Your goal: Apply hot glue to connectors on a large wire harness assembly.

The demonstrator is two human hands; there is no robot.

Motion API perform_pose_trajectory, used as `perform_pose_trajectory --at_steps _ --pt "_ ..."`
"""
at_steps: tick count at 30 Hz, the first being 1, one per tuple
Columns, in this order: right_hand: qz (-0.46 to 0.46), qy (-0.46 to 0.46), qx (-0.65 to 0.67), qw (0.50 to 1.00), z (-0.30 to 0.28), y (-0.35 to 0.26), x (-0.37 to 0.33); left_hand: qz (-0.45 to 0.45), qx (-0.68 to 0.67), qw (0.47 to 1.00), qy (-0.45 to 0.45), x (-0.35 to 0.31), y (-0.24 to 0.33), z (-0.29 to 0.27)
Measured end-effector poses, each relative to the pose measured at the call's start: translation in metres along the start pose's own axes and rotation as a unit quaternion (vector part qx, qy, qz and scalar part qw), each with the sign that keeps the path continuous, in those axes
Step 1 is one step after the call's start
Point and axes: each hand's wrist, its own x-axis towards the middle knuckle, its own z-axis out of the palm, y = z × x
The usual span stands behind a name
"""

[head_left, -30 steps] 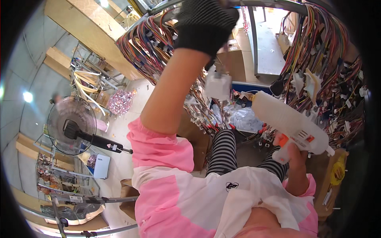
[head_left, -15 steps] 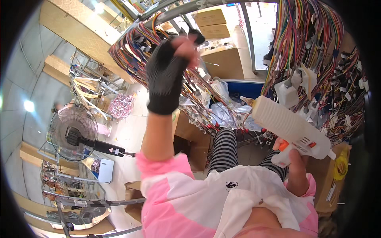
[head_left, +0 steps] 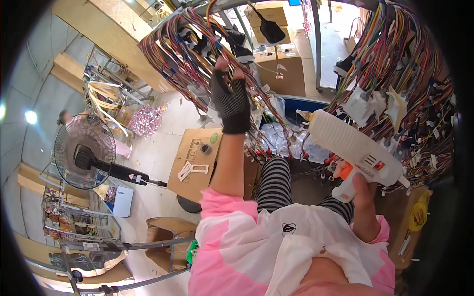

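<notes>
My left hand [head_left: 231, 101], in a black fingerless glove, reaches up among the hanging wire harnesses [head_left: 190, 64]. Its bare fingertips are apart beside the wires, and I see nothing held in them. To the right of them a black flat connector piece [head_left: 272, 31] dangles on its cable from the rail. In my right hand [head_left: 364, 197] is a white hot glue gun [head_left: 353, 145] with an orange trigger. Fingers wrap its handle, and its yellowish nozzle points up and left, over the blue bin [head_left: 311, 105].
Thick wire bundles [head_left: 390, 54] with white connectors hang at the right. On a cardboard box [head_left: 195, 148] at my left lie white plastic pieces and a dark ring. A standing fan [head_left: 85, 152] is farther left. Clear plastic bags [head_left: 281, 138] fill the bin.
My left hand has moved right and down from the black piece, which now hangs free. The glue gun has shifted slightly left. The box at my left has come into fuller view.
</notes>
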Motion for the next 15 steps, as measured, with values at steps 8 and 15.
perform_pose_trajectory --at_steps 8,15 --pt "-0.017 0.027 -0.023 0.999 0.001 -0.016 -0.009 0.025 -0.054 0.944 -0.324 0.075 0.103 0.033" --pt "-0.027 0.079 -0.012 0.996 0.004 -0.031 -0.017 0.162 -0.192 0.841 -0.480 0.100 0.147 0.060"
